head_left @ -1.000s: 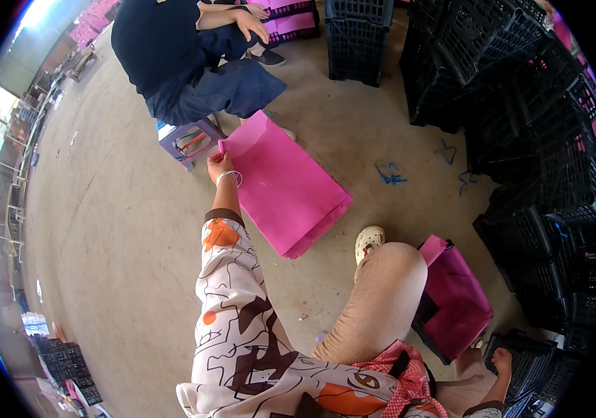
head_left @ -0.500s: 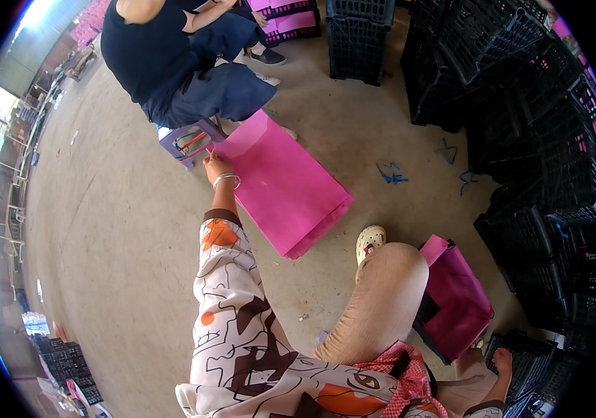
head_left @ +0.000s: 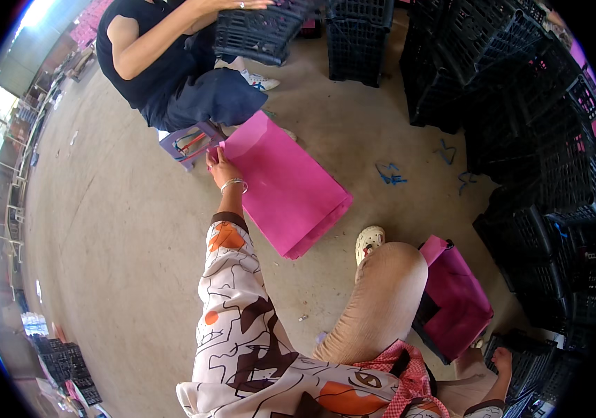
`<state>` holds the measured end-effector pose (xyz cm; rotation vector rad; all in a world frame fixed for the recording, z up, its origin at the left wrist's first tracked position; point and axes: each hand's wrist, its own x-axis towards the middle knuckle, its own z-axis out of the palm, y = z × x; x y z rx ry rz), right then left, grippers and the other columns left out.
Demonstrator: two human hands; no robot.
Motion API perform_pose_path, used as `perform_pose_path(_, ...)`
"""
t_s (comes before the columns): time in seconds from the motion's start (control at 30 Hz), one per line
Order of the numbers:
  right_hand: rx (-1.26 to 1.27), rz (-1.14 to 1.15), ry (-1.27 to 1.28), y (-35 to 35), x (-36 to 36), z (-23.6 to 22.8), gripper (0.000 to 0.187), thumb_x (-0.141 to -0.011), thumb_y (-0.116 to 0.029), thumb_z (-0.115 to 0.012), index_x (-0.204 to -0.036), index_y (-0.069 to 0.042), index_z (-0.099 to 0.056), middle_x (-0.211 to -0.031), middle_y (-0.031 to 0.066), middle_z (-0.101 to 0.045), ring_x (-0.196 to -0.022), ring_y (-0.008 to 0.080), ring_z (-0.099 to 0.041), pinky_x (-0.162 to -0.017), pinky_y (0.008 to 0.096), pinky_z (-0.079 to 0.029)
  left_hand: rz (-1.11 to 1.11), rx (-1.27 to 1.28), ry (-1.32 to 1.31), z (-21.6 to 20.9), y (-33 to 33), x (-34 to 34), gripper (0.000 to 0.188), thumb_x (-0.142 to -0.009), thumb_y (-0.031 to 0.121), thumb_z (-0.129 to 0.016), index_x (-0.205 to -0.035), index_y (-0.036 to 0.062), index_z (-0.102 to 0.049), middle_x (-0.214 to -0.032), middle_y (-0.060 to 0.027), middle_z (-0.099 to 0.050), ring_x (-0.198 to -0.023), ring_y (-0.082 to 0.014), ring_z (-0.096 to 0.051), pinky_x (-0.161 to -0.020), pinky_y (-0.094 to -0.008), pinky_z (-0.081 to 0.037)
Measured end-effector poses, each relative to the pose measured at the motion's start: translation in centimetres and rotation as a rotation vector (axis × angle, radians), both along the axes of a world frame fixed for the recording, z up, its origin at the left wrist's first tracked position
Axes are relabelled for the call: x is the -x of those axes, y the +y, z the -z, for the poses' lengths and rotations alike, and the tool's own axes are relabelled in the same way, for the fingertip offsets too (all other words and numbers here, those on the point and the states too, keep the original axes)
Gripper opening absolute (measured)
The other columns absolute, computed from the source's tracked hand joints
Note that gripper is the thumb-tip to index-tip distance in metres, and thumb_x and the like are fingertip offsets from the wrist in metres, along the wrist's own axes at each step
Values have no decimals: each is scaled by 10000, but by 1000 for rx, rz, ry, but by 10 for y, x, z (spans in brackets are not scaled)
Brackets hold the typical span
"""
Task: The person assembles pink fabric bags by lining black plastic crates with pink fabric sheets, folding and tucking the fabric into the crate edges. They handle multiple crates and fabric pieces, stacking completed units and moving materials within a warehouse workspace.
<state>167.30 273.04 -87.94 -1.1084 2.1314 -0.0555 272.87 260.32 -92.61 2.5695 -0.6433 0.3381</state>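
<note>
A stack of large bright pink sheets (head_left: 287, 184), paper or cloth, lies on the floor in front of me. At its far left corner my left hand (head_left: 223, 168) pinches the edge of a pink sheet, the fingertips slightly raising it. My right hand (head_left: 502, 359) rests low at the right beside a black crate, its fingers curled closed; whether it holds anything is hidden. Between my knees stands a crate lined with darker pink sheet (head_left: 458, 299), partly covered by my right leg.
A co-worker (head_left: 165, 76) sits ahead on the left on a low purple stool (head_left: 192, 141), handling a black plastic crate (head_left: 260, 31). Stacked black crates (head_left: 528, 146) line the right side. Blue strap scraps (head_left: 391, 174) lie on the floor. More crates (head_left: 68, 366) stand at lower left.
My left hand has shifted slightly right at the sheet's corner, and a bit of the edge now lifts between the fingers. The co-worker has brought a black crate into view.
</note>
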Motion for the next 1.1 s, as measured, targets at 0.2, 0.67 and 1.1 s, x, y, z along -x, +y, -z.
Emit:
perform_pose_path(0.2, 26, 26, -38, 2, 13, -11, 196, -867, -62, -563, -1017, 60, -599, -740, 60, -593, -576, 132, -548, -524, 273, -464, -50, -65, 79, 22, 0, 9, 470, -917, 153, -416, -1374, 265, -421, -1502, -192, -199, -1371, -341, -236, -1099, -424, -230)
perform_pose_path(0.67, -21, 0, 10, 0, 18, -2, 188, -883, -139, -550, -1009, -14, -611, -728, 38, -592, -559, 120, -567, -458, 250, -413, -50, -13, 43, 14, -2, 25, 528, -835, 149, -521, -1353, 210, -441, -1492, -195, -222, -1363, -351, -244, -1107, -453, -200)
perform_pose_path(1.1, 14, 41, -17, 3, 1, -2, 147, -858, -69, -548, -921, 42, -621, -703, 29, -565, -578, 115, -542, -515, 267, -463, -326, 113, 147, -26, -4, 17, 388, -726, 188, -656, -1101, 128, -578, -1162, -118, -589, -1099, -304, -539, -924, -420, -410)
